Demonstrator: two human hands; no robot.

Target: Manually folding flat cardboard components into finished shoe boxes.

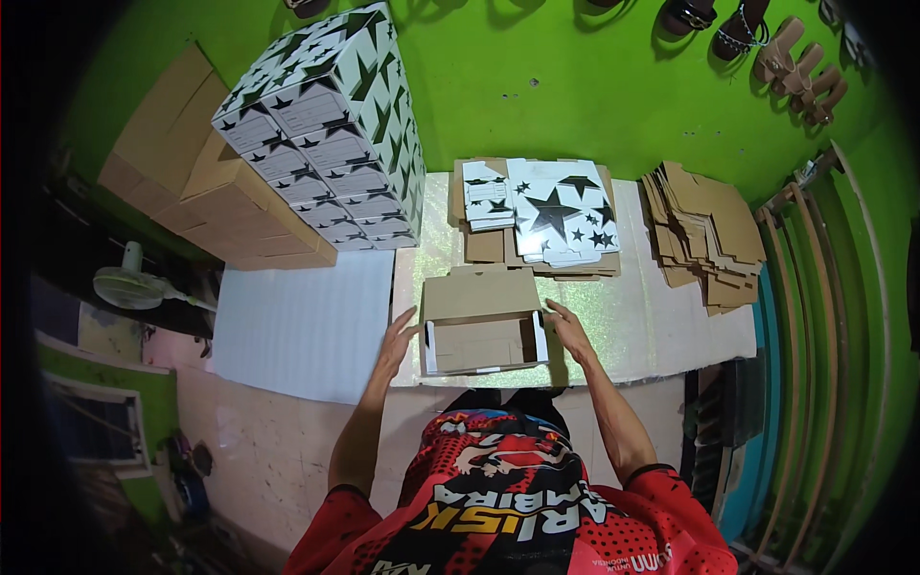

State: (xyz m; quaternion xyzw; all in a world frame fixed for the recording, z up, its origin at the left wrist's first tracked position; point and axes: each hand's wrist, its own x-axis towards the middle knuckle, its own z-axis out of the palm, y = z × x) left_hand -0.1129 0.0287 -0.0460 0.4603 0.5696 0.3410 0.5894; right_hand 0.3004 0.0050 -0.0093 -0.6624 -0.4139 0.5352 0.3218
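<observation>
A cardboard shoe box [479, 294] stands on the table in front of me, brown inside, with its lid folded back on the far side. White edges with dark marks show along its sides and front. My left hand [395, 343] is at the box's left side, fingers stretched out and holding nothing. At the right side is my right hand [568, 333], its fingers also extended and apart with nothing in them. Whether any fingertip touches the box walls, I cannot tell.
Behind the box lie flat white, star-printed box blanks [551, 216]. Flat brown cardboard blanks [704, 235] are piled at the right. Star-patterned boxes [331, 134] stand stacked at the left, beside brown cartons [235, 211]. Sandals [795, 67] hang on the green wall. A fan [129, 286] is far left.
</observation>
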